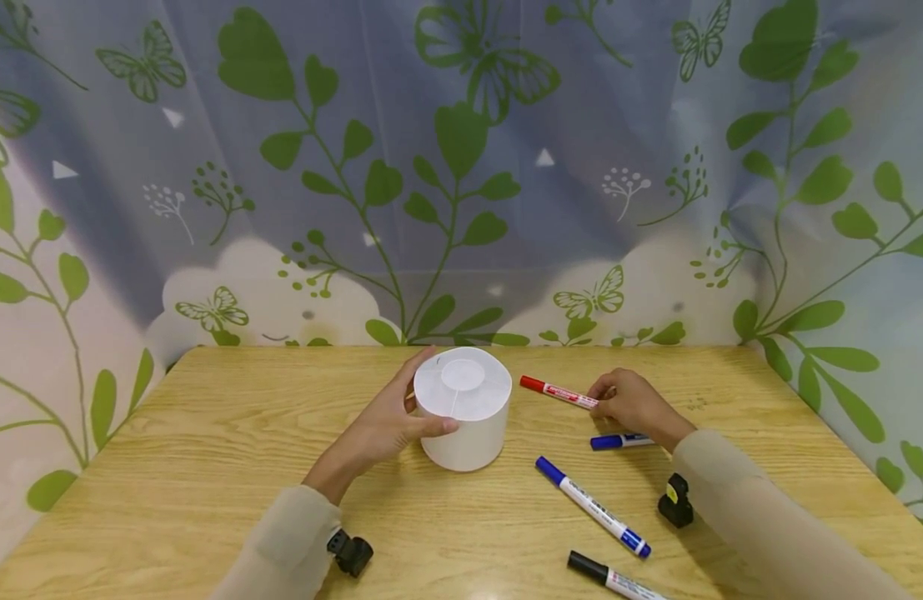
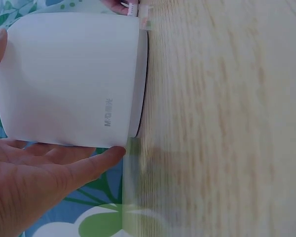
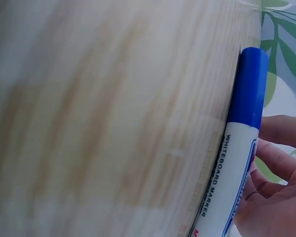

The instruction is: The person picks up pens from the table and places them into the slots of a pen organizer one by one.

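Head view: gripping the cylinder (image 1: 469,446) by its wall in the left hand (image 1: 389,421) and pinching, in the right hand (image 1: 641,408), the tail of the red marker (image 1: 557,392), probably light, stiff, slick, best held mid-barrel.

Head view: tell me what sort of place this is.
Probably an indoor tabletop work spot, perhaps staged for recording: a wooden table, a curtain printed with leaves and butterflies hanging behind it, and several markers laid out.
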`<state>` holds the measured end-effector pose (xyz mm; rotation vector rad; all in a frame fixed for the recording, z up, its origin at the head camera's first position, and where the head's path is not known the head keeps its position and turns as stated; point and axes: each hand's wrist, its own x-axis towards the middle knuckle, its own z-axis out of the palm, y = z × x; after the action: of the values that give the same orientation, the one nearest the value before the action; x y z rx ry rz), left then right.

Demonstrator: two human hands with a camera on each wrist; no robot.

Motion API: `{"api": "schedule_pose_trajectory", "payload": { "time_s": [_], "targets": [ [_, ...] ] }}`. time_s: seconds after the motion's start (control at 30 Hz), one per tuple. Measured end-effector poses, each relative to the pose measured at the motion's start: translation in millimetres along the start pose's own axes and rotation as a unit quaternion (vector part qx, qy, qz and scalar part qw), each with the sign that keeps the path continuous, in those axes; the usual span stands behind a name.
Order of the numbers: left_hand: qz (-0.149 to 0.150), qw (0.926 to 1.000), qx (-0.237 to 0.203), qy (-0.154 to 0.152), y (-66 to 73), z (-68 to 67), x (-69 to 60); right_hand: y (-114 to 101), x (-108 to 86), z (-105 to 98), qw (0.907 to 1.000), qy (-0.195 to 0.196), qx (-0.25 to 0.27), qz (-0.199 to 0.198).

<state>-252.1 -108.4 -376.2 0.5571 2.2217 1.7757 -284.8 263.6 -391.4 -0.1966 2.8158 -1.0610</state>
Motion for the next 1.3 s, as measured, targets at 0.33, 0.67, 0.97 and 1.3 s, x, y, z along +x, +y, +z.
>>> {"api": "schedule_pose_trajectory", "payload": {
  "time_s": [0.33, 0.67, 0.97, 1.3],
  "targets": [
    [0.011, 0.9999, 0.000, 0.000, -0.1, 0.9, 1.0, -1.3, -5.6, -3.7, 0.9967, 0.006, 0.077, 0.024],
    [0.016, 0.9999, 0.006, -0.001, -0.6, -0.1, 1.1, -1.8, -5.7, -8.0, 0.9871, 0.042, 0.143, 0.059],
    [0.014, 0.9999, -0.002, 0.000, -0.8, 0.3, 1.5, -4.4, -5.5, -11.0, 0.9622, 0.057, 0.258, 0.065],
    [0.015, 0.9999, -0.005, -0.002, -1.3, 1.3, 2.3, -10.2, -8.5, -13.8, 0.9385, 0.073, 0.334, 0.046]
  ]
}}
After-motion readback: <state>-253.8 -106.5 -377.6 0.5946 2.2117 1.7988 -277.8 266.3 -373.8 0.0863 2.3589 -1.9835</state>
